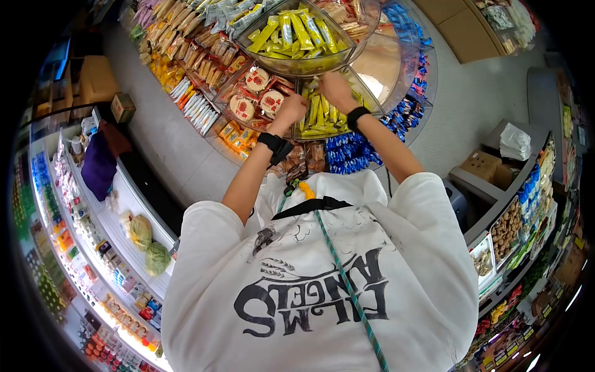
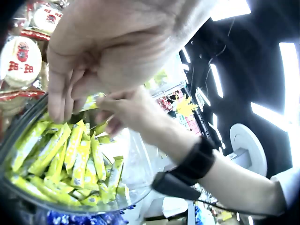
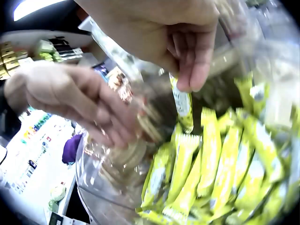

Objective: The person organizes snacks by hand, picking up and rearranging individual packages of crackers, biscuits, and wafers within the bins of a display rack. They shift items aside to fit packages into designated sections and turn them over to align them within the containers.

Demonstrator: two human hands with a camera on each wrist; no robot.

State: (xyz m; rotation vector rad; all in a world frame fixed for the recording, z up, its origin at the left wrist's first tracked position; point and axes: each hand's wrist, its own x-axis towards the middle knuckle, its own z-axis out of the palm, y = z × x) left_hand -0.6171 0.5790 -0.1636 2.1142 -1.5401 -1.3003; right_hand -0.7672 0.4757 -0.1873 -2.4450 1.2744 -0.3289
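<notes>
Yellow snack packets (image 1: 325,115) fill a clear bin compartment in front of the person. Over its far side, the right hand (image 1: 336,88) pinches one slim yellow packet (image 3: 182,105) between thumb and fingertips, holding it upright above the others. The left hand (image 1: 291,110) is at the compartment's left edge, beside the round cakes in red-printed wrappers (image 1: 256,79). Its fingers (image 2: 58,96) point down over the packets, loosely bent, and no packet shows in its grasp. In the right wrist view the left hand (image 3: 79,101) is blurred, close to the bin wall.
A raised clear bin (image 1: 294,59) of yellow packets stands just beyond the hands. Blue-wrapped sweets (image 1: 353,154) lie around the display's near and right sides. Shelves (image 1: 118,248) curve along the left, and cardboard boxes (image 1: 482,166) sit on the right.
</notes>
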